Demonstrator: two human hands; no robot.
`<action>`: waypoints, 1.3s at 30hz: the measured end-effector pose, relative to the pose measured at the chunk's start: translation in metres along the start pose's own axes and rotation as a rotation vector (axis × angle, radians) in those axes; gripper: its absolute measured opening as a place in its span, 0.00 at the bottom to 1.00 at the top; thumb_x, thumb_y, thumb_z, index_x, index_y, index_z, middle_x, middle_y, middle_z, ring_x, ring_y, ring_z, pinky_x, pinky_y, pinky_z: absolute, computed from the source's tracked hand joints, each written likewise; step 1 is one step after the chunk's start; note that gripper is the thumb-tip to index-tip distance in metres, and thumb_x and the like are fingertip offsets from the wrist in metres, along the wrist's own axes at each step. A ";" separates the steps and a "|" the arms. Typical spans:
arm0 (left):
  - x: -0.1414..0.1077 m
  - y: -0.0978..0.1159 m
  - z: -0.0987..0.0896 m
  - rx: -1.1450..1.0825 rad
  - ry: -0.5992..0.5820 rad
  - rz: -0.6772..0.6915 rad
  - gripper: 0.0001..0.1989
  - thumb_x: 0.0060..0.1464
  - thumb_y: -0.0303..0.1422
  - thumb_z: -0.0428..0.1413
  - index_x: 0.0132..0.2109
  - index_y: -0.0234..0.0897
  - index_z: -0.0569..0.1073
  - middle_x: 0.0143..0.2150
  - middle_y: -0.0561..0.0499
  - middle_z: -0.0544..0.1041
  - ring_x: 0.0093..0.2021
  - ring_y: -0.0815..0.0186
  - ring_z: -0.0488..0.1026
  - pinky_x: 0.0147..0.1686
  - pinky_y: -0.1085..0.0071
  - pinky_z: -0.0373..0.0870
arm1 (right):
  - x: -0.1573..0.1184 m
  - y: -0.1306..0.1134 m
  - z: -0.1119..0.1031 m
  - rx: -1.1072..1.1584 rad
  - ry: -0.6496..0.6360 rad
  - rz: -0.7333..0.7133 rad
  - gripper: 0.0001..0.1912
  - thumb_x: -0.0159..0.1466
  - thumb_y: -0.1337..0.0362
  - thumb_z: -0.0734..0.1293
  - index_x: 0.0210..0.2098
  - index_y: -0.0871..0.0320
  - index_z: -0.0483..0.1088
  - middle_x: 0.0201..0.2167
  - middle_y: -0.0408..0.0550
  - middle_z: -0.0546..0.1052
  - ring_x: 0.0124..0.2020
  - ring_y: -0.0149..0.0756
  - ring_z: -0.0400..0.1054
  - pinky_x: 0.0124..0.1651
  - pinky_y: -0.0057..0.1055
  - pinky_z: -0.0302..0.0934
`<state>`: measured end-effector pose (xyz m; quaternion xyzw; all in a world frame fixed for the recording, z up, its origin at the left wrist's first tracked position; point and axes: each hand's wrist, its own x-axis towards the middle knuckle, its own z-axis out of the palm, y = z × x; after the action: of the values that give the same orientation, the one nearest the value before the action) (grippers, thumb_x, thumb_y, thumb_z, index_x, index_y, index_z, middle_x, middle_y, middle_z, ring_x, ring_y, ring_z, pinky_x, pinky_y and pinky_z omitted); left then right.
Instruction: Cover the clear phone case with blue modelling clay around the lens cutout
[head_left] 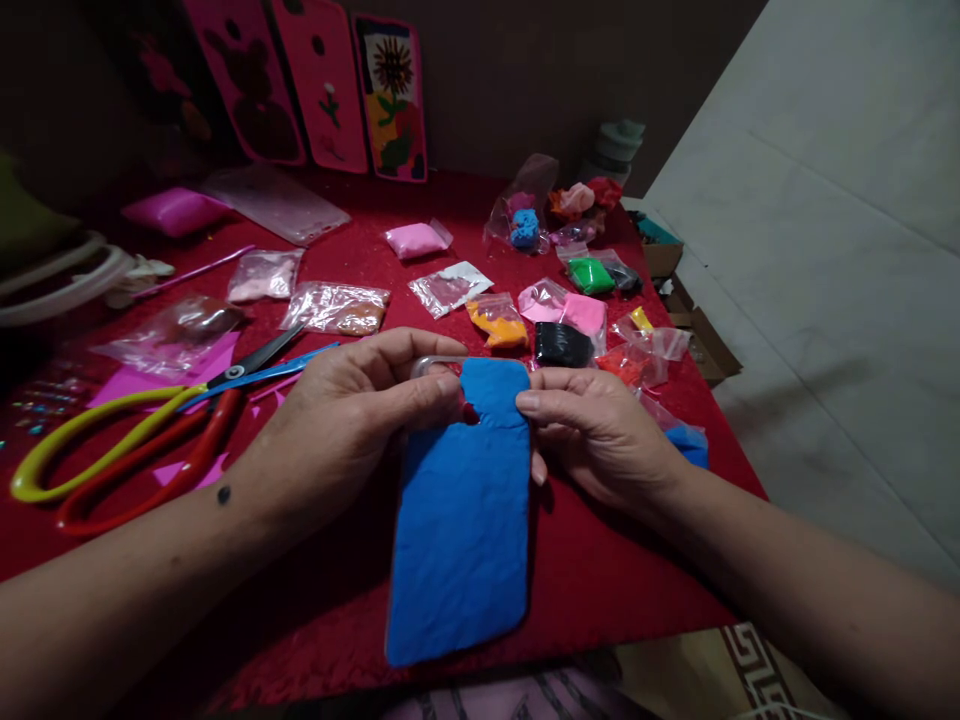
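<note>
Between my two hands is a clear phone case (466, 530), its back mostly covered with a layer of blue clay. The upper left corner around the camera opening shows bare see-through plastic. My left hand (360, 405) grips that corner, thumb on the front and fingers behind. On the opposite side, my right hand (600, 425) pinches the upper right edge with its thumb at the blue clay. The case tilts with its lower end toward me. Left of my left hand lie large scissors (206, 390) with one yellow and one red handle, blades apart.
Several small bags of clay lie beyond my hands, among them orange (498, 324), black (564, 344) and green (589, 275). Decorated phone cases (394, 100) lean on the wall at the back. A clear case (274, 203) lies flat. Cardboard boxes (701, 340) stand past the table's right edge.
</note>
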<state>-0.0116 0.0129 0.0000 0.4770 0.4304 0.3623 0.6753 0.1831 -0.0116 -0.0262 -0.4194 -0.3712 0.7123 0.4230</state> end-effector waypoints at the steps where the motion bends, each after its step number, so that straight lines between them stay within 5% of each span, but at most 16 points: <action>1: 0.000 0.000 0.000 -0.006 0.004 -0.004 0.07 0.53 0.29 0.65 0.41 0.38 0.78 0.29 0.55 0.82 0.27 0.72 0.77 0.28 0.81 0.73 | 0.000 -0.001 0.000 0.016 -0.009 -0.001 0.11 0.56 0.61 0.71 0.24 0.62 0.70 0.19 0.45 0.73 0.15 0.29 0.67 0.18 0.24 0.63; 28: -0.001 0.003 -0.001 0.023 0.066 -0.019 0.07 0.53 0.29 0.64 0.40 0.38 0.77 0.28 0.55 0.81 0.26 0.72 0.76 0.27 0.81 0.72 | -0.002 -0.001 -0.001 0.020 -0.094 -0.005 0.13 0.58 0.61 0.70 0.23 0.63 0.71 0.20 0.48 0.75 0.18 0.33 0.70 0.21 0.27 0.67; 39: -0.002 0.003 0.002 0.011 0.056 -0.013 0.09 0.49 0.31 0.66 0.39 0.38 0.78 0.28 0.53 0.81 0.26 0.69 0.76 0.24 0.79 0.71 | -0.005 0.003 -0.001 -0.152 0.002 0.012 0.15 0.59 0.58 0.72 0.23 0.60 0.68 0.16 0.43 0.72 0.14 0.27 0.63 0.18 0.22 0.55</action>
<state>-0.0111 0.0110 0.0036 0.4675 0.4541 0.3689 0.6627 0.1847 -0.0170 -0.0280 -0.4533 -0.4214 0.6841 0.3860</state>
